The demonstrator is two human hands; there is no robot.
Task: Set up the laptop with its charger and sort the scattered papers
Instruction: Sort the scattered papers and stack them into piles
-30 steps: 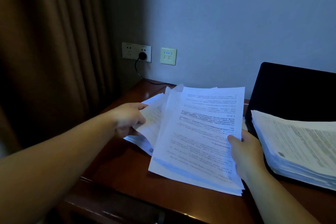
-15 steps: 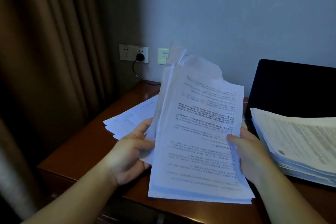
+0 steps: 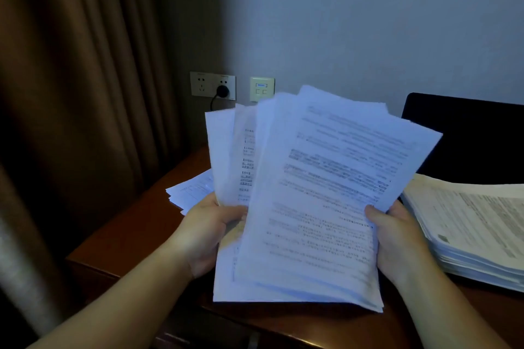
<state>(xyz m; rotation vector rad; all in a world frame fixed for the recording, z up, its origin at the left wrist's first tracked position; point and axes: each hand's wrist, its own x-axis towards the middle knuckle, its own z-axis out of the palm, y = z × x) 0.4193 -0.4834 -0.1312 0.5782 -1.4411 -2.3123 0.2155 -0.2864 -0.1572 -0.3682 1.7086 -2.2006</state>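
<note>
Surface: dark red-brown wooden desk [image 3: 136, 235], left front corner visible
Far left part: a few loose sheets [image 3: 190, 193] lying flat
Right edge: thick paper stack [image 3: 476, 229]
Far right: black laptop [image 3: 476, 144], screen standing up behind the stack

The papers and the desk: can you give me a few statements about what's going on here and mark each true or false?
1. Both hands grip the fanned papers: left hand, right hand. True.
2. A plug sits in the wall socket. True.
3. The thick paper stack lies left of the hands. False: it lies to their right.
4. The laptop screen is lit. False: it is dark.
</note>
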